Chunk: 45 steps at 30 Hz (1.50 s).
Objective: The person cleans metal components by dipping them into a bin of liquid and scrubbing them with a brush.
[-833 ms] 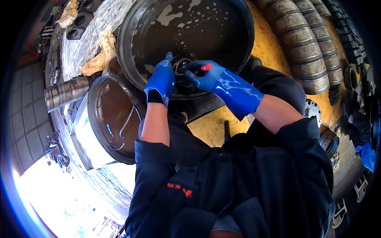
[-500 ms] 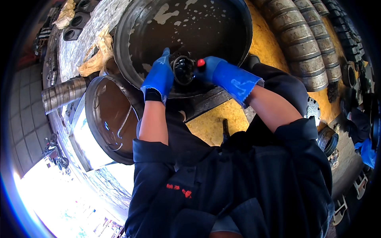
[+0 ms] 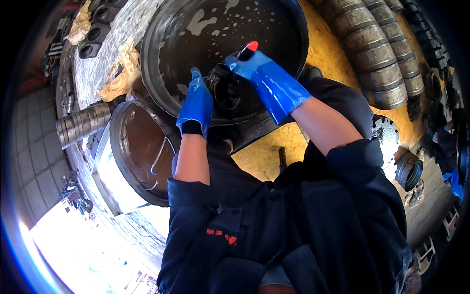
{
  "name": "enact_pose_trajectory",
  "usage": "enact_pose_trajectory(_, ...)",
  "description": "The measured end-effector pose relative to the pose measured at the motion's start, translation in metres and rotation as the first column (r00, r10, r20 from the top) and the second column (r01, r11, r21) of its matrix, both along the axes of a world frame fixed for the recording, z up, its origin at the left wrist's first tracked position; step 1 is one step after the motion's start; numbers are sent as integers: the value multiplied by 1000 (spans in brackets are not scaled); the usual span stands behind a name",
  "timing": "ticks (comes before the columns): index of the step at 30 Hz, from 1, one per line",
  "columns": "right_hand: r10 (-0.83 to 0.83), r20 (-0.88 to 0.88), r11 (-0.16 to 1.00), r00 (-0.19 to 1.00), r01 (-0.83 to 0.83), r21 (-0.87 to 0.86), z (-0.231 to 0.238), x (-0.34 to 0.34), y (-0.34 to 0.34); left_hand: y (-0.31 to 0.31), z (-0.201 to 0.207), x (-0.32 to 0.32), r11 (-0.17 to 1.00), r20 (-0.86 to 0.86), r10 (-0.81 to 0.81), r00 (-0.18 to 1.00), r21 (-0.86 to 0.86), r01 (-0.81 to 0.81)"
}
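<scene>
While over the pan (image 3: 151, 56), right grip (image 3: 245, 62) around red-ended tool (image 3: 250, 47).

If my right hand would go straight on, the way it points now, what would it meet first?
Your right hand would probably meet the upper-left wall of the dark basin. Depth is unclear, so it might dip into the pale-patched surface before that.

Main basin (image 3: 151, 63), ahead in my view; within its rim, near side: machine part (image 3: 227, 92), my left hand (image 3: 197, 95) at its left; my right hand (image 3: 252, 65), ahead-right, tool (image 3: 247, 50) in it; second basin (image 3: 134, 132), left, wire hook (image 3: 157, 160) inside; stacked rings (image 3: 374, 59), right
</scene>
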State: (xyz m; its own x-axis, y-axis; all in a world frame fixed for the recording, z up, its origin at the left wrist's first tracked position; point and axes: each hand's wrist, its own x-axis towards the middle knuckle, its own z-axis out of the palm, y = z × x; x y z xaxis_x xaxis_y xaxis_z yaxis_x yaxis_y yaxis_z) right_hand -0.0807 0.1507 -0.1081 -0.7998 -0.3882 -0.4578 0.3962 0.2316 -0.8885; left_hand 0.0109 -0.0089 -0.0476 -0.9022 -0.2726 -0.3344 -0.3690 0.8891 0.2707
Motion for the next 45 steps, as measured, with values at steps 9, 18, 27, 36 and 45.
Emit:
enact_pose_trajectory(9, -201, 39, 925, 979, 176, 338, -3, 0, 11, -6, -23, -3, 767, -333, 76, 940, 622, 158)
enact_pose_trajectory(18, -260, 222, 905, 940, 317, -284, 31, -7, 7, -1, -1, -7, 922, -226, -59, 972, 361, 140)
enact_pose_trajectory(27, -267, 101, 964, 958, 267, 17, 6, -4, 14, -2, 25, -12, 392, -31, 508, 861, 898, -199)
enact_pose_trajectory(36, -374, 153, 882, 915, 402, -245, 16, -17, 6, 0, 25, -15, 364, -23, 549, 835, 906, -215)
enact_pose_trajectory(45, -316, 195, 948, 928, 315, 35, 3, -18, 14, -22, -1, -12, 563, -259, 488, 833, 823, -74)
